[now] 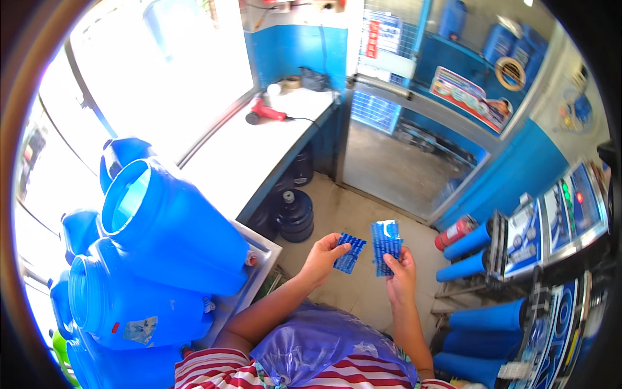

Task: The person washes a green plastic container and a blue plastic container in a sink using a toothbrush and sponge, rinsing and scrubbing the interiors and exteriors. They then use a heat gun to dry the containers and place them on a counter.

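My left hand [323,257] pinches a small blue printed plastic piece [351,254] between thumb and fingers. In my right hand [402,274] is a blue printed plastic stack [386,240], its top edge shiny; whether it is several pieces or one folded strip, I cannot tell. Both bear white printing. The two blue pieces are held apart, side by side, in front of my purple plastic apron [311,335].
Large blue plastic containers [180,228] crowd a counter at left. A red heat gun or hair dryer [265,113] lies on the white countertop [272,141]. Dark water jugs [294,216] stand beneath. At right are blue filter housings [486,316], a fire extinguisher [456,232] and a glass door [403,160].
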The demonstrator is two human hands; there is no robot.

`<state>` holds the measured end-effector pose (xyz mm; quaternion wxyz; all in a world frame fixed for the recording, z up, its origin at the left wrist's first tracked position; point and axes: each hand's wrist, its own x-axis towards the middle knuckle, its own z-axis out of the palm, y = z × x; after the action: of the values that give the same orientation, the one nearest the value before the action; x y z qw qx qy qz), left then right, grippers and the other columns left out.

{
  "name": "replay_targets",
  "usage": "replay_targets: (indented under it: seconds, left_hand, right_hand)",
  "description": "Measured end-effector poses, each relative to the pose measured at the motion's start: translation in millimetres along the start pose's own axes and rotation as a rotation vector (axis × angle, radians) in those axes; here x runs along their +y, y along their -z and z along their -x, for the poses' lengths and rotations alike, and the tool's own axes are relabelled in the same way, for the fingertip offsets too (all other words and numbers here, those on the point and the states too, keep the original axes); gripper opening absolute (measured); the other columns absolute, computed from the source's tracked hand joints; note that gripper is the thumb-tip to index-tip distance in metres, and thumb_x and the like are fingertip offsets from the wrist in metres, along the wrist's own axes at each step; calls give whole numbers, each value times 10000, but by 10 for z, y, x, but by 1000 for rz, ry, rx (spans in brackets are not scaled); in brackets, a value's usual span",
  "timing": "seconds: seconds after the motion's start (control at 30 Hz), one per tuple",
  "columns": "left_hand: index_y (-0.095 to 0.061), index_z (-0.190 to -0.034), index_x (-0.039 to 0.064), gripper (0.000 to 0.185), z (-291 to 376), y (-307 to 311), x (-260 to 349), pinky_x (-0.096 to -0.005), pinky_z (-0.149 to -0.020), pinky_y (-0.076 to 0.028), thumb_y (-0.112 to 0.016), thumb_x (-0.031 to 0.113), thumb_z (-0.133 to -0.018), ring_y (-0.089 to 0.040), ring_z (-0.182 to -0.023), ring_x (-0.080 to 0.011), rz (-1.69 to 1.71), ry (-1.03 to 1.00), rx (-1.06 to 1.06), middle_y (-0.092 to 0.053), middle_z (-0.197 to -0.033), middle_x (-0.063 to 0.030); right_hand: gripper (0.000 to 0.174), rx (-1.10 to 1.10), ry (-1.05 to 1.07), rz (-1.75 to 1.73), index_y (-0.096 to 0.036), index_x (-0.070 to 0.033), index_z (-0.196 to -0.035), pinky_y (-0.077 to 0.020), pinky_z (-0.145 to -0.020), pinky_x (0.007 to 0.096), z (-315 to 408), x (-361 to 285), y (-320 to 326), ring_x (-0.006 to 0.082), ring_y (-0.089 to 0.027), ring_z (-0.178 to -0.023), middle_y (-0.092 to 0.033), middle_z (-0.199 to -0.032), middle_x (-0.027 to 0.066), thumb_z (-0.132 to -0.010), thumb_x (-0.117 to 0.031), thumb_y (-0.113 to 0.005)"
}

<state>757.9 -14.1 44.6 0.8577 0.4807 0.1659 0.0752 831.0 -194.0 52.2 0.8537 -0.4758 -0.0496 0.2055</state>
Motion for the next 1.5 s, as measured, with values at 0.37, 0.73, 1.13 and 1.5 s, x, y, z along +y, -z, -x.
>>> replay_targets:
  seconds: [0.37, 0.73, 1.13, 1.5]
  left_hand:
    - [-585, -848, 63, 108, -748, 1020, 508, -256, -583, -534, -693, 69, -836, -640, -662, -101, 191, -330, 605, -666, -785, -36]
    - [-574, -822, 52, 142, -2037, 1627, 907, -221, -580, -492, -715, 70, -822, -597, -647, -62, 303, -608, 1240, -634, -755, -19]
    - [-602, -869, 43, 92, -2191, 1751, 815, -226, -635, -497, -677, 95, -856, -598, -682, -81, 253, -631, 1518, -639, -772, -32]
    - [-661, -867, 40, 112, -2020, 1644, 624, -223, -639, -501, -702, 144, -856, -613, -683, -71, 503, -737, 1553, -666, -789, -14]
  right_hand:
    - [228, -505, -192, 342, -553, -47, -973, -492, -772, 254, -2579, 1256, -1285, 94, -600, -831, -633, -896, 27, -802, -22, -702]
    - [452, -1156, 625, 1572, -577, -21, -1193, -500, -802, 318, -3933, 2689, -2749, 201, -630, -921, -659, -958, 144, -886, -346, -644]
    - [100, -1559, -798, 558, -613, -17, -931, -519, -646, 242, -4070, 2204, -3117, 106, -616, -703, -643, -813, 42, -861, -78, -652]
    - [49, -1351, -316, 667, -631, 1, -869, -509, -533, 243, -4509, 2730, -3376, 122, -605, -587, -646, -726, 67, -846, -41, -620]
